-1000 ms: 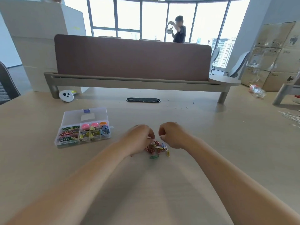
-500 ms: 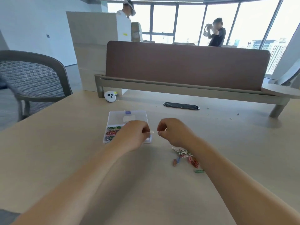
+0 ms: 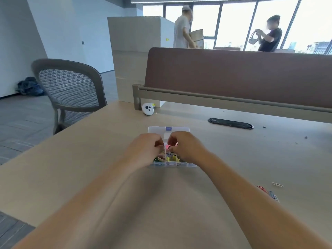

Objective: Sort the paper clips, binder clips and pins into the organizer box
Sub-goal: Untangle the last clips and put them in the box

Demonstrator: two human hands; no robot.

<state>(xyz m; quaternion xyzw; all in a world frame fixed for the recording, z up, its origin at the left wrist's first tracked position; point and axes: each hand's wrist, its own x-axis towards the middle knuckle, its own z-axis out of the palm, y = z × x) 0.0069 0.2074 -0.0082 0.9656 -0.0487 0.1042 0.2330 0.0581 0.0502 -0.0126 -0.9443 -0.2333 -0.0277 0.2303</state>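
Observation:
The clear organizer box (image 3: 168,129) lies open on the desk in front of me, with coloured clips in its compartments. Both of my hands hover over it, side by side, and cover most of the compartments. My left hand (image 3: 145,150) is pinched above the left compartments, with what look like pale paper clips under its fingertips. My right hand (image 3: 186,148) is pinched over the middle, with a small dark clip at its fingertips next to something pink. A little heap of loose coloured paper clips (image 3: 269,192) lies on the desk at the right, beside my right forearm.
A single white paper clip (image 3: 277,184) lies apart from the heap. A white round device (image 3: 148,109) and a black cable slot (image 3: 230,123) sit farther back, before the brown divider (image 3: 233,76). A mesh chair (image 3: 70,88) stands at the left. Two people stand by the windows.
Both hands have gone from the loose heap leftward to the organizer box and now hover over its compartments. My view has swung left, so the heap is now at the right.

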